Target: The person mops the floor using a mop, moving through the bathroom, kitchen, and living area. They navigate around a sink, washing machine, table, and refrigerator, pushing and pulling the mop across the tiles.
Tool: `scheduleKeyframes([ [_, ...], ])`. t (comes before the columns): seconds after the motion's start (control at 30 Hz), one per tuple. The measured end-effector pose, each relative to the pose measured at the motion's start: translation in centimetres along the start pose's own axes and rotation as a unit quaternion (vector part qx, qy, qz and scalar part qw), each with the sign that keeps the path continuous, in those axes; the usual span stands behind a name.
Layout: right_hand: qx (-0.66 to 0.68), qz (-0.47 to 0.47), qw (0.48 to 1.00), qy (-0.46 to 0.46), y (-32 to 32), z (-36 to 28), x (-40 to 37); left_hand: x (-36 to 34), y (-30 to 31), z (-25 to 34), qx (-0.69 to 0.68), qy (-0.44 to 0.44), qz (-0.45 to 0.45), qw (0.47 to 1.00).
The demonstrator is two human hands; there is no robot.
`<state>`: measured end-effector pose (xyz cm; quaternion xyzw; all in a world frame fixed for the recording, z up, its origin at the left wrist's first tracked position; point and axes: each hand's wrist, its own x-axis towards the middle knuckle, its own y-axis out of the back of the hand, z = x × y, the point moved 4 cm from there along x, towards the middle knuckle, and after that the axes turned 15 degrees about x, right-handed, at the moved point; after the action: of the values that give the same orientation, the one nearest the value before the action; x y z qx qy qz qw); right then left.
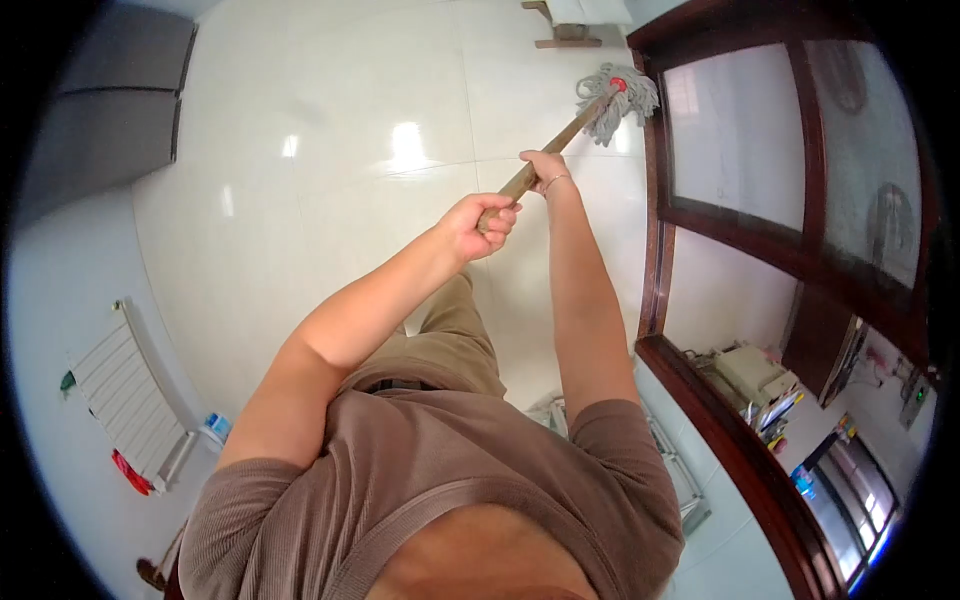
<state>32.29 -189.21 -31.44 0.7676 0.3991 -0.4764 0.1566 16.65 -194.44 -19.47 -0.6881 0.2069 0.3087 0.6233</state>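
Observation:
My left hand [481, 227] is wrapped round the top end of a wooden mop handle [580, 122]. Farther down the same handle, my right hand [547, 170] grips it, with a thin bracelet at the wrist. The handle slants up and to the right, to a red collar and the grey string mop head [606, 100]. Those strands lie spread on the glossy pale tiled floor [330, 200], close beside the dark wooden door frame.
Dark red sliding doors with glass panes [735, 135] stand at the right. Beyond the opening are a beige machine [752, 375] and other items. A grey cabinet [120, 125] is at the upper left, a white radiator [128, 395] on the left wall, and a wooden-legged seat [568, 30] at the top.

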Motion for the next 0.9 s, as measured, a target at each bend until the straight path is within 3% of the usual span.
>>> scheduleKeyframes([
  [0.2, -0.051, -0.029, 0.997, -0.051, -3.4, 4.9, 0.0, -7.1, 4.8, -1.2, -0.021, -0.028, 0.029, 0.999],
  [0.3, -0.140, -0.050, 0.987, -0.068, -6.4, 8.1, -1.2, -12.0, 6.9, -2.5, -0.081, -0.036, -0.012, 0.996],
  [0.47, -0.189, -0.113, 0.972, -0.083, -12.0, 14.0, -4.2, -19.3, 10.2, -5.6, -0.149, -0.109, 0.045, 0.982],
  [0.53, -0.258, -0.128, 0.954, -0.081, -15.1, 16.1, -5.6, -21.7, 12.0, -6.6, -0.156, -0.138, 0.034, 0.977],
  [0.73, -0.291, -0.187, 0.936, -0.072, -21.7, 23.2, -9.9, -26.7, 16.6, -11.9, -0.212, -0.217, 0.048, 0.951],
  [0.9, -0.396, -0.235, 0.885, -0.065, -27.1, 30.3, -13.5, -31.0, 20.3, -16.4, -0.254, -0.282, 0.077, 0.922],
])
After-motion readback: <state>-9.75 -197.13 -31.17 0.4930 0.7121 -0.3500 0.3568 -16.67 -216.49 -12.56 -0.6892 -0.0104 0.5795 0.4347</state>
